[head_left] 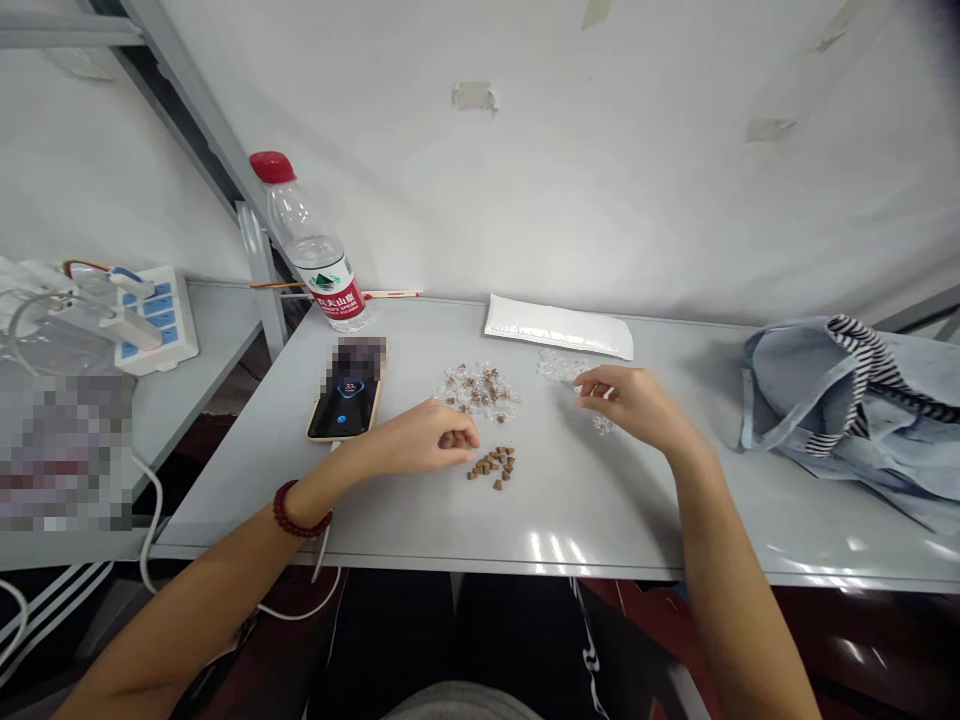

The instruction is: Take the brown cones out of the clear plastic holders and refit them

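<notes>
tabletop (420,525) of glossy pale grey, with a loose cluster of small brown wedge-shaped pieces (491,464) lying near its middle. just left of the brown cluster is the person's bare left hand (426,438), its fingers curled inward and their tips near the closest pieces; whether it holds anything cannot be told. a dark red beaded bracelet (283,510) circles that wrist. directly behind the cluster sits a heap of clear plastic bits mixed with brown pieces (480,388). behind and to the right of the cluster, the bare right hand (637,402) is at a scatter of clear plastic bits (555,366), thumb and fingertips drawn close together; whether a bit is pinched between them is too small to tell. farther behind the cluster lies a flat silvery white pouch (559,327). to its left, beyond the left hand, lies a dark-screened phone in a beige case (352,405), and farther back a clear plastic bottle with a red cap and red label (319,250) stands upright. well to the cluster's right slumps a pale blue fabric bag with black-and-white striped handles (787,375).
</notes>
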`<control>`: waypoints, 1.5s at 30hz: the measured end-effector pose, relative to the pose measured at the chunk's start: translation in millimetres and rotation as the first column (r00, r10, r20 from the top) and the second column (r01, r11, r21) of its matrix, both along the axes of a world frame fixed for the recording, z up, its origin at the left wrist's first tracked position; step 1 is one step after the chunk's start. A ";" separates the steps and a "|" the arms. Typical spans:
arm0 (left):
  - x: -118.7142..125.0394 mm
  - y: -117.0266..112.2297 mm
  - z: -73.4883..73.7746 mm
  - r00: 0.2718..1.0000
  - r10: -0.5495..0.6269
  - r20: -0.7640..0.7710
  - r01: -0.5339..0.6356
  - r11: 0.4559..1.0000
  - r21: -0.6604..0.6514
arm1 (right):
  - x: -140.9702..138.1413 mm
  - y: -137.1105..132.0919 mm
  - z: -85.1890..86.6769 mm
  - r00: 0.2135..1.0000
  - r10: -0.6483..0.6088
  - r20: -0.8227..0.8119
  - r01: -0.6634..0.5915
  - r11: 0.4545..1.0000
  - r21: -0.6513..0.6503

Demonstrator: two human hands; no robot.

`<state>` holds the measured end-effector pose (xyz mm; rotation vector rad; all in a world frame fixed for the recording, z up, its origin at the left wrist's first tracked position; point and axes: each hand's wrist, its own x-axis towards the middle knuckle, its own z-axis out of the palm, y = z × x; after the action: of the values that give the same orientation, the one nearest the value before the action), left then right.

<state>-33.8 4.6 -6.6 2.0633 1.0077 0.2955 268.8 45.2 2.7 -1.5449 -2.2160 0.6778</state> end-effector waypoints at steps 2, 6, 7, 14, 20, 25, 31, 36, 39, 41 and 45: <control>0.5 -0.5 0.5 0.999 -0.043 -0.031 0.040 0.997 -0.071 | 7.2 -0.2 4.4 0.999 -0.045 0.007 0.046 0.999 -0.012; 3.3 -2.9 0.9 0.988 -0.103 -0.117 0.090 0.990 -0.110 | 15.5 -0.5 8.1 0.996 -0.057 0.067 0.062 0.995 -0.074; 4.1 -3.6 0.9 0.985 -0.104 -0.135 0.092 0.992 -0.092 | 17.1 -0.4 8.4 0.995 -0.053 0.082 0.061 0.993 -0.100; 6.8 -6.8 4.4 0.984 -0.095 -0.148 0.088 0.995 -0.053 | 28.4 -3.0 11.4 0.991 0.002 0.135 0.027 0.975 -0.219; 8.0 -5.5 8.1 0.983 -0.095 -0.158 0.079 0.991 -0.107 | 30.0 -6.2 9.9 0.976 0.016 0.219 0.037 0.971 -0.234; 7.5 -5.2 7.0 0.985 -0.081 -0.155 0.061 0.990 -0.128 | 27.1 -6.0 10.2 0.959 -0.023 0.282 0.087 0.973 -0.216; 5.4 -5.4 4.5 0.988 -0.075 -0.135 0.058 0.991 -0.123 | 22.9 -2.6 9.7 0.951 0.021 0.308 0.063 0.963 -0.261; 6.4 -5.3 5.2 0.987 -0.074 -0.143 0.057 0.991 -0.119 | 17.6 2.0 2.6 0.957 0.084 0.278 -0.010 0.966 -0.257; 7.3 -5.6 6.0 0.985 -0.079 -0.154 0.062 0.992 -0.113 | 14.2 3.2 0.5 0.960 0.118 0.255 -0.056 0.970 -0.236; 7.4 -6.0 6.2 0.985 -0.077 -0.154 0.059 0.991 -0.118 | 12.2 3.1 0.4 0.964 0.118 0.239 -0.063 0.972 -0.226; 6.7 -6.7 6.3 0.987 -0.073 -0.146 0.057 0.992 -0.113 | 8.8 2.1 -0.4 0.978 0.105 0.178 -0.064 0.973 -0.222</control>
<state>-27.1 -2.0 -0.2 2.0377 1.0198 0.0510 277.6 47.3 2.3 -1.6883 -2.4278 0.8545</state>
